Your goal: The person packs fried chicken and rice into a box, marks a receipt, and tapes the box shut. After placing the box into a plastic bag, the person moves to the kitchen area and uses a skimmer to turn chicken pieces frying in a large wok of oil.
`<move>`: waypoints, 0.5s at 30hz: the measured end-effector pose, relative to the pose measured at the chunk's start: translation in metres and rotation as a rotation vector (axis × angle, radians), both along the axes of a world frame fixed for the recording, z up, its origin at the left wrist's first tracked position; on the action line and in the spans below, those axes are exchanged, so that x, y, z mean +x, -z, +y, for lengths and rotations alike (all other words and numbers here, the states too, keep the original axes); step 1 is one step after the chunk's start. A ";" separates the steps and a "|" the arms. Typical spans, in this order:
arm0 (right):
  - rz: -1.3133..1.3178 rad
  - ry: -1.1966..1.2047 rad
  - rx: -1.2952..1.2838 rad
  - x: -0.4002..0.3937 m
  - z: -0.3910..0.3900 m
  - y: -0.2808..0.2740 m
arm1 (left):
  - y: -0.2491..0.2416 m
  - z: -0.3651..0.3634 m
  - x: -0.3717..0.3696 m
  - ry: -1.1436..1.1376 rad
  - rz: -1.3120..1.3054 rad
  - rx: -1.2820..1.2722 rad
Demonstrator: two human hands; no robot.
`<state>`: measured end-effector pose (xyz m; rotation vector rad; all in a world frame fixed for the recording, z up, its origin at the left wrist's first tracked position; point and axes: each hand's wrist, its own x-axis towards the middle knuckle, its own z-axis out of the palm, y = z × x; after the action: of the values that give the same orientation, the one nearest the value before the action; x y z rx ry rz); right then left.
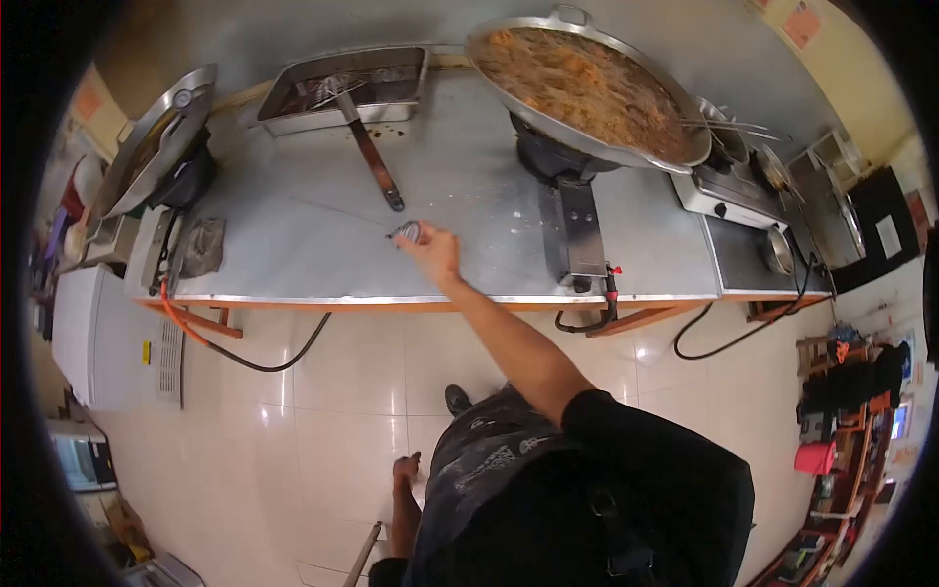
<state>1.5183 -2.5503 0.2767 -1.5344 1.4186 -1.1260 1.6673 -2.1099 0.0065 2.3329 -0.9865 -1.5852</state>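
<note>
Head view: my right hand (430,250) reaches out over the steel counter (293,235) to a small round gauge (408,232)

My fingers are curled loosely round the gauge, which lies on the counter near the middle, just below the end of a long dark handle (377,166) that leads up into a steel tray (347,86). My left hand (404,472) hangs low by my side next to a thin rod (364,553); I cannot tell whether it grips the rod. To the right of my reaching arm a burner (558,161) carries a wide pan (587,83) full of orange-brown food. At the far left another pan (156,137) sits tilted, with a grey rag (202,247) below it
</note>
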 end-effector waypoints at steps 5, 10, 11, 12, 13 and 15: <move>0.161 0.139 -0.097 -0.005 0.034 0.055 | -0.014 0.057 -0.029 -0.452 0.104 0.177; -0.218 0.167 0.238 -0.120 0.096 0.075 | 0.002 0.067 -0.035 0.120 -0.054 0.168; -0.375 0.320 0.292 -0.141 0.117 0.047 | 0.026 0.069 -0.032 0.308 -0.121 0.135; -0.205 0.323 0.281 -0.186 0.128 0.057 | 0.045 0.074 -0.039 0.487 -0.178 0.097; -0.260 0.448 0.335 -0.210 0.134 0.042 | 0.035 0.065 -0.043 0.531 -0.168 0.072; -0.329 0.595 0.408 -0.244 0.124 0.026 | 0.071 0.078 -0.056 -0.020 -0.059 0.038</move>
<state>1.2741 -2.4259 0.2511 -0.6184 1.7805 -1.2501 1.6113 -2.0323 -0.0645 2.4200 -0.9504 -1.5505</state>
